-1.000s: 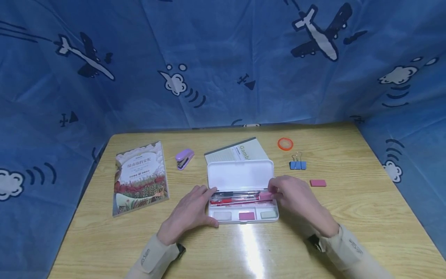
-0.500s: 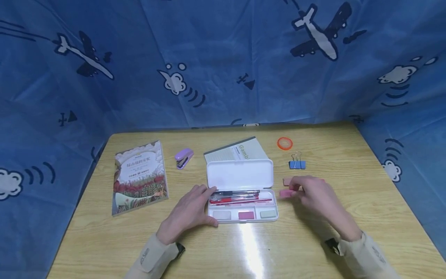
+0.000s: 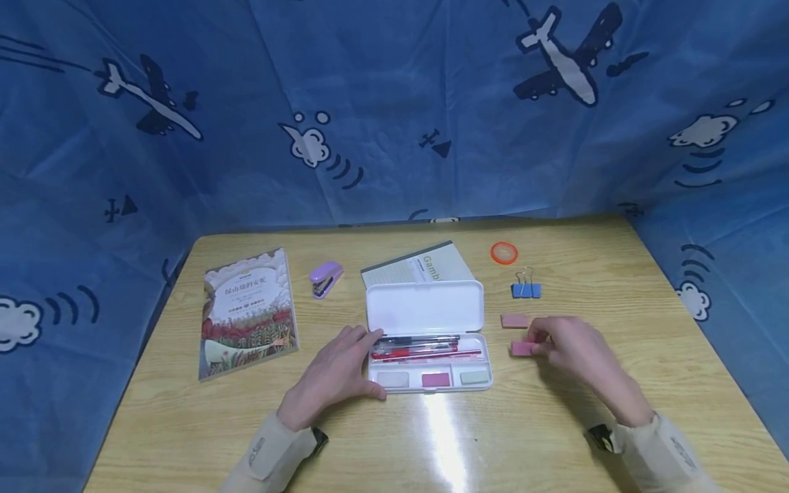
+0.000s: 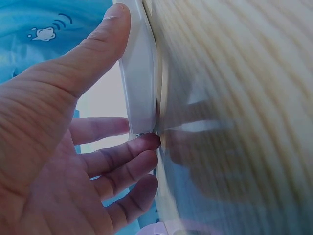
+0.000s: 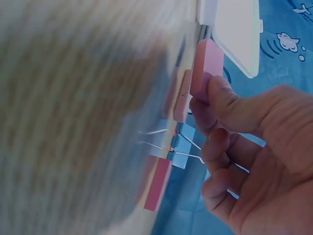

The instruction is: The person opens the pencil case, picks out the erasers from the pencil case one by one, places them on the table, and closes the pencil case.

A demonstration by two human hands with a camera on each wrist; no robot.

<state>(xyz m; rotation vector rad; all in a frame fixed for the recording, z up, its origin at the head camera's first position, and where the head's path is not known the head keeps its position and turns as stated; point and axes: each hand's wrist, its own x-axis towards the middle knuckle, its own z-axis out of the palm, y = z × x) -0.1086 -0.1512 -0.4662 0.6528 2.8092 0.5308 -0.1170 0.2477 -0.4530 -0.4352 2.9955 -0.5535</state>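
The white pencil case [image 3: 425, 308] lies with its lid raised in the head view. Pens [image 3: 419, 346] fill its long compartment; a whitish block [image 3: 392, 379], a pink block [image 3: 435, 379] and a pale green block [image 3: 474, 376] sit along the front. My left hand [image 3: 335, 370] holds the case's left end between thumb and fingers. To the right of the case, my right hand [image 3: 573, 349] pinches a pink eraser [image 5: 207, 68] by its end, apparently just above the table. A second pink eraser [image 3: 514, 321] lies just behind it. Another, darker pink eraser [image 5: 158, 183] shows in the right wrist view; my hand hides it from the head camera.
Behind the case is a notebook [image 3: 419, 263], partly covered by the lid. A purple stapler [image 3: 325, 279] and a book [image 3: 249, 311] lie to the left. A blue binder clip [image 3: 526, 290] and an orange ring [image 3: 503, 253] are at the back right. Blue curtain surrounds the table.
My right hand has taken the pink eraser out of the pencil case and carried it right, over the table. The lighter eraser behind it has come into view. My left hand has stayed put.
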